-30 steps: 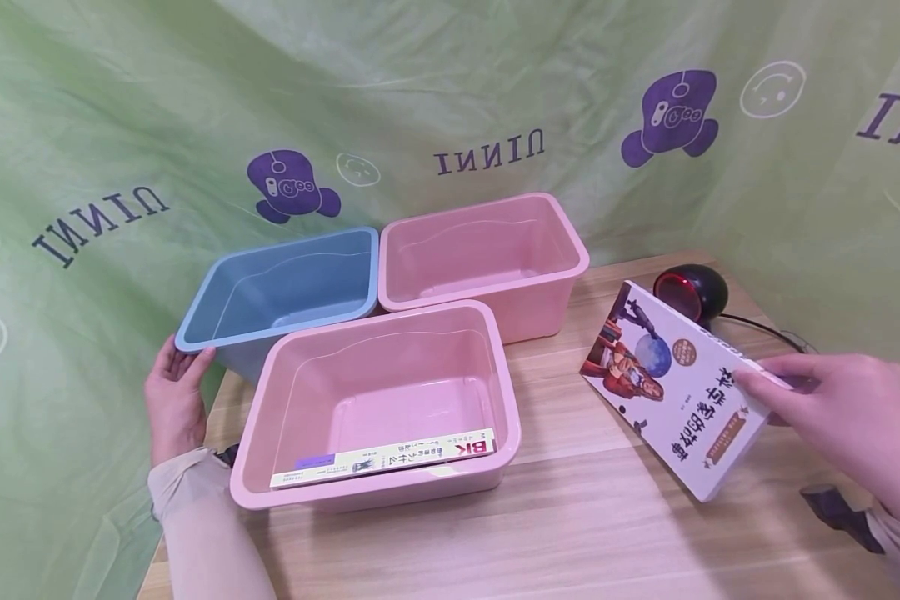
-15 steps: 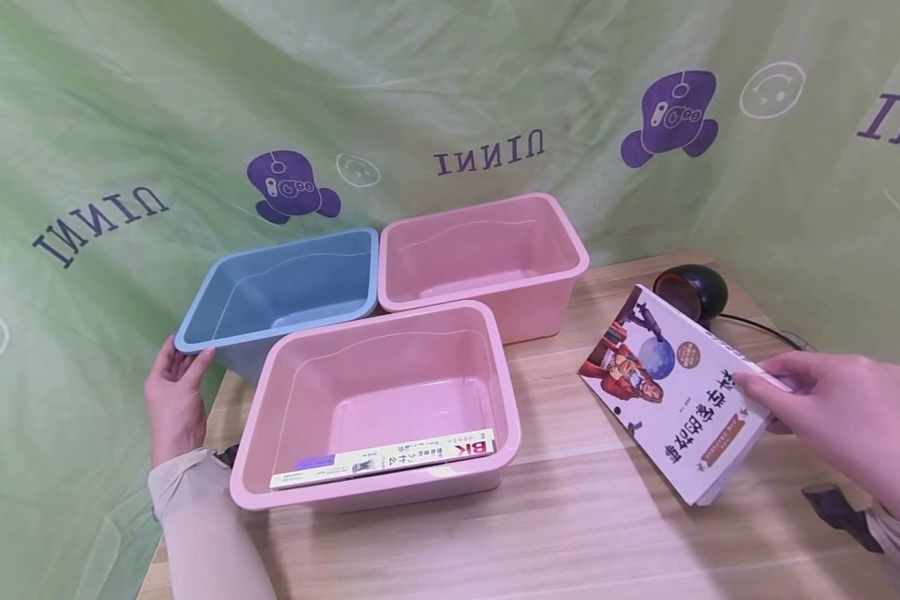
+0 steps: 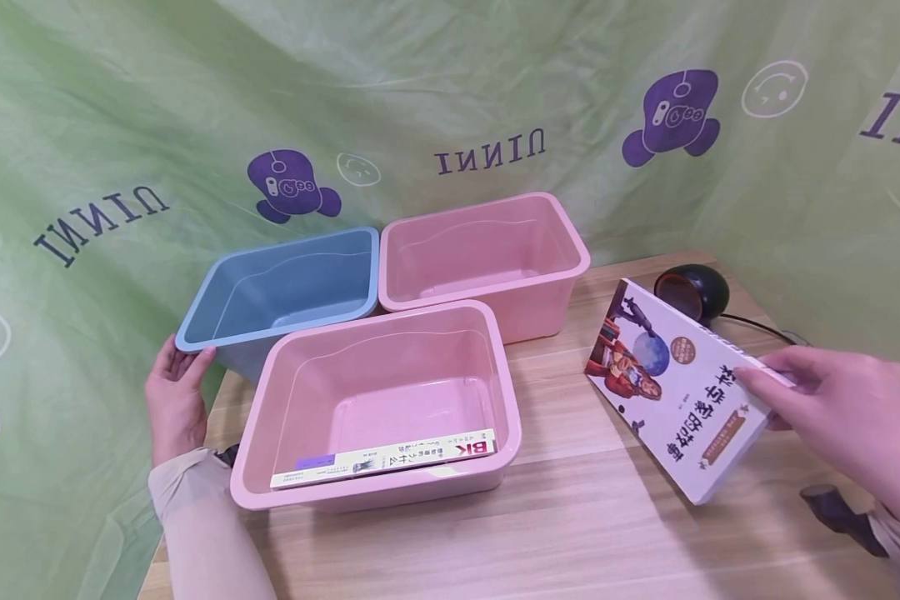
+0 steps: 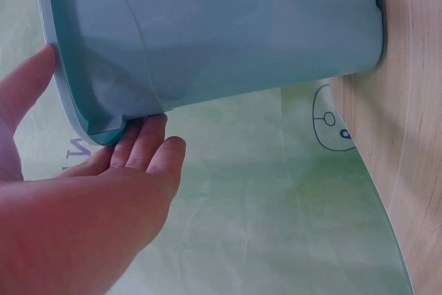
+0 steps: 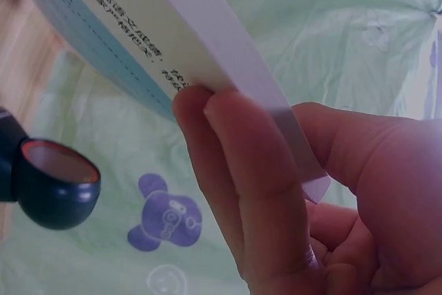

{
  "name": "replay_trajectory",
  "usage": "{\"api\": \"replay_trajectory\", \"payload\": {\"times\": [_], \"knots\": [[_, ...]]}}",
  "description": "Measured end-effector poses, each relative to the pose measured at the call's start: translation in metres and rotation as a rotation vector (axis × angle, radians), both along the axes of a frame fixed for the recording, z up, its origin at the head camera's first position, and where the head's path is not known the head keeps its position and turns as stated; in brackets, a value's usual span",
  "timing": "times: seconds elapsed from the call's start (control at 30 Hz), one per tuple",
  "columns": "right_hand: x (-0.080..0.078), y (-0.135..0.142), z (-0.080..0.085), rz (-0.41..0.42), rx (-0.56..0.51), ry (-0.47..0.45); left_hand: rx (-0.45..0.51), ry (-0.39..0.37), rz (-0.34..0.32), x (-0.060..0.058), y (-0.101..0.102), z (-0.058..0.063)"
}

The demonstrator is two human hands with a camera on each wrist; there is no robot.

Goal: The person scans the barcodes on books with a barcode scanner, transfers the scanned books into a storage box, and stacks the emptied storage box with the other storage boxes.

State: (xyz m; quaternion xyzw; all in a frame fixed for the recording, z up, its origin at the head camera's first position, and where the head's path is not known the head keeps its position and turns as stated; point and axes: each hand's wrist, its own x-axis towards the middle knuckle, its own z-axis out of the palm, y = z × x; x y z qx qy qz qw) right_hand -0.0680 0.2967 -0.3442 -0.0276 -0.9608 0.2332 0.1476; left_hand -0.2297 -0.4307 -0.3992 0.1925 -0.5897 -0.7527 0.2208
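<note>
In the head view my right hand (image 3: 855,408) pinches a paperback book (image 3: 667,375) by one edge, tilted above the right side of the table. The right wrist view shows the thumb on one face of the book (image 5: 186,25) and fingers on the other. My left hand (image 3: 176,408) holds the near left corner of a blue bin (image 3: 247,358). Its thumb touches the rim and its fingers lie underneath, as the left wrist view shows. A front pink bin (image 3: 390,362) contains another book (image 3: 397,457), spine up, along its near wall.
A second pink bin (image 3: 528,304) stands behind, beside the blue one. Past the held book sits a black rounded device (image 3: 708,292) with a cable. Green printed cloth (image 3: 450,92) hangs around the wooden table (image 3: 570,517).
The held book shifts and tilts slightly in my right hand; its lower pages sagged apart half a second ago and now lie together. The device's red glow has gone. My left hand stays put.
</note>
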Motion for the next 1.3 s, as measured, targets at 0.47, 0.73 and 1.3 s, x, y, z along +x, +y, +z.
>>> {"api": "replay_trajectory", "payload": {"times": [0.47,0.73,1.3], "knots": [[0.002,-0.018,0.032,0.147,-0.228,0.153,0.01,-0.01,0.008,-0.001,-0.002,0.001],[-0.032,-0.024,0.077,0.182,-0.25,0.249,-0.001,-0.014,-0.012,-0.004,0.002,0.004],[-0.173,-0.163,0.129,0.517,-0.209,0.278,0.007,-0.034,0.012,-0.001,0.001,0.005]]}}
